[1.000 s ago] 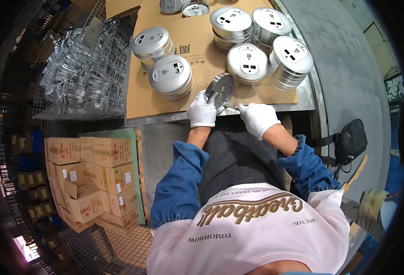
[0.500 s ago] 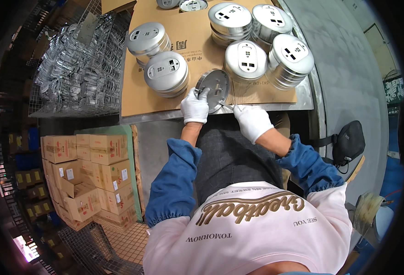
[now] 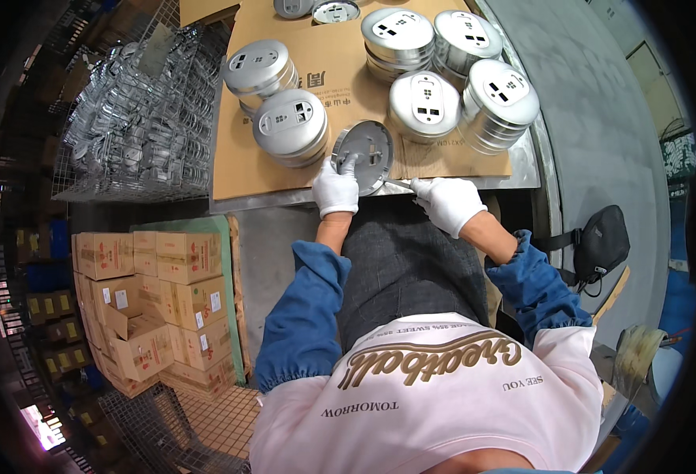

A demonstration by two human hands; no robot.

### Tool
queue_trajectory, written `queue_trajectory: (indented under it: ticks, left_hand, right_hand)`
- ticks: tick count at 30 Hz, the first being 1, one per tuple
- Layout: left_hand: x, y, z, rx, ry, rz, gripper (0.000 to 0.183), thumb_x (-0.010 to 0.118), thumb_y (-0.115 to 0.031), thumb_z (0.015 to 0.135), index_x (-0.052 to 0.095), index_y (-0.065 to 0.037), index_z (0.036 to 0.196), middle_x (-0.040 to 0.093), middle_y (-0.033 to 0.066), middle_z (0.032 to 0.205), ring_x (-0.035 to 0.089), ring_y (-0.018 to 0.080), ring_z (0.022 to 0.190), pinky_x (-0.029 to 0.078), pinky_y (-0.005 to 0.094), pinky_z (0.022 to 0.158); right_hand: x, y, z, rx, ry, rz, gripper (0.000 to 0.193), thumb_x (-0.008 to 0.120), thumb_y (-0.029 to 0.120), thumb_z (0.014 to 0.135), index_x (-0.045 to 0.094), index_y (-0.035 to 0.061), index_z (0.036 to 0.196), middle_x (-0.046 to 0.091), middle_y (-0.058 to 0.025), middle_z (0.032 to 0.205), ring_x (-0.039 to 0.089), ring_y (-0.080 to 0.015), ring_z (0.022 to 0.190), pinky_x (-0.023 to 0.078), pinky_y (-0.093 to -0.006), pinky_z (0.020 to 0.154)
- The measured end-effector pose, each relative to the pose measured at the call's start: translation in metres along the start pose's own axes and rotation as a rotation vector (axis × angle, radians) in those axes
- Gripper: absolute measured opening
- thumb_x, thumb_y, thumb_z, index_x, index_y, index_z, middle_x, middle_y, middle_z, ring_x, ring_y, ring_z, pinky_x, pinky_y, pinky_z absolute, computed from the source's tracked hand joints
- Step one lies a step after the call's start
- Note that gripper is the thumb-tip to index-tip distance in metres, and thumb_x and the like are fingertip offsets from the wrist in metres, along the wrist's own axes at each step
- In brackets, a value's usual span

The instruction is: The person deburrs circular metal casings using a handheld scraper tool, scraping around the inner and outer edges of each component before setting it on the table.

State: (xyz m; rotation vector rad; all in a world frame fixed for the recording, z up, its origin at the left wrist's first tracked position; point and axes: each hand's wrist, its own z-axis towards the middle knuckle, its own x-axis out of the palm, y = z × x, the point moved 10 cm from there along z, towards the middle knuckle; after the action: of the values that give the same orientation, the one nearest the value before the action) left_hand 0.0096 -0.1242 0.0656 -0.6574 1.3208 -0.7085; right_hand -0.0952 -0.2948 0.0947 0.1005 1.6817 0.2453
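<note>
My left hand (image 3: pixel 337 188), in a white glove, is closed on the near-left rim of a round grey metal cover (image 3: pixel 367 158). The cover is tilted up with its recessed inner side and small cut-outs showing. A slim metal tool (image 3: pixel 397 183) sticks out of my gloved right hand (image 3: pixel 449 204), its tip at the cover's lower right rim; whether it is a file or a scraper I cannot make out. Beyond my hands stand stacks of similar silver covers, among them a left stack (image 3: pixel 289 122) and a right stack (image 3: pixel 424 103).
Brown cardboard (image 3: pixel 348 87) covers the metal-edged worktable. A wire cage (image 3: pixel 138 118) heaped with metal parts stands to the left, above stacked cartons (image 3: pixel 154 300). At the right, a black bag (image 3: pixel 602 238) lies beside a grey surface (image 3: pixel 601 158).
My right hand has moved slightly to the right with the tool, showing more of its shaft. The cover has turned a little in my left hand.
</note>
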Motion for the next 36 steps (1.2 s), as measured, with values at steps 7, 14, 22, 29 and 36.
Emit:
queue_trajectory:
  ticks: [7, 14, 22, 29, 36]
  left_hand:
    - [0.002, 0.001, 0.001, 0.076, -0.028, 0.059, 0.038, 0.063, -0.042, 0.080, 0.061, -0.004, 0.089, 0.065, 0.0163, 0.078, 0.063, 0.0350, 0.073, 0.048, 0.0423, 0.065]
    - [0.003, -0.023, -0.004, 0.079, 0.074, 0.120, 0.035, 0.065, -0.039, 0.080, 0.060, -0.004, 0.084, 0.064, 0.0165, 0.073, 0.062, 0.0354, 0.070, 0.048, 0.0418, 0.061]
    - [0.000, -0.006, 0.000, 0.040, 0.010, 0.018, 0.036, 0.063, -0.041, 0.081, 0.060, -0.006, 0.089, 0.065, 0.0150, 0.078, 0.062, 0.0362, 0.074, 0.047, 0.0439, 0.064]
    - [0.003, 0.003, 0.006, -0.083, 0.078, -0.102, 0.033, 0.065, -0.033, 0.081, 0.058, -0.003, 0.094, 0.066, 0.0167, 0.083, 0.064, 0.0326, 0.080, 0.048, 0.0390, 0.071]
    - [0.031, 0.025, -0.025, -0.394, 0.460, -0.938, 0.038, 0.068, -0.010, 0.080, 0.053, -0.002, 0.114, 0.061, 0.0073, 0.106, 0.060, 0.0170, 0.091, 0.050, 0.0299, 0.079]
  right_hand:
    - [-0.005, 0.017, 0.010, -0.039, 0.087, -0.039, 0.019, 0.049, 0.009, 0.080, 0.058, 0.0054, 0.096, 0.063, -0.0150, 0.072, 0.063, -0.0333, 0.069, 0.049, -0.0434, 0.058]
    - [-0.009, 0.027, 0.027, -0.077, 0.225, -0.160, 0.021, 0.052, 0.009, 0.077, 0.063, 0.0053, 0.094, 0.065, -0.0146, 0.075, 0.064, -0.0319, 0.071, 0.050, -0.0412, 0.060]
    - [0.003, 0.026, 0.015, -0.055, 0.093, -0.099, 0.030, 0.051, 0.008, 0.076, 0.058, 0.0042, 0.105, 0.061, -0.0145, 0.068, 0.062, -0.0319, 0.063, 0.048, -0.0411, 0.053]
    - [0.055, -0.001, -0.010, 0.061, -0.110, 0.148, 0.041, 0.052, 0.019, 0.085, 0.045, 0.0121, 0.125, 0.059, -0.0115, 0.071, 0.061, -0.0295, 0.062, 0.047, -0.0414, 0.052]
    - [0.065, -0.051, -0.037, 0.250, -0.419, 0.881, 0.037, 0.065, 0.015, 0.080, 0.059, 0.0045, 0.115, 0.064, -0.0169, 0.104, 0.063, -0.0219, 0.097, 0.047, -0.0276, 0.084]
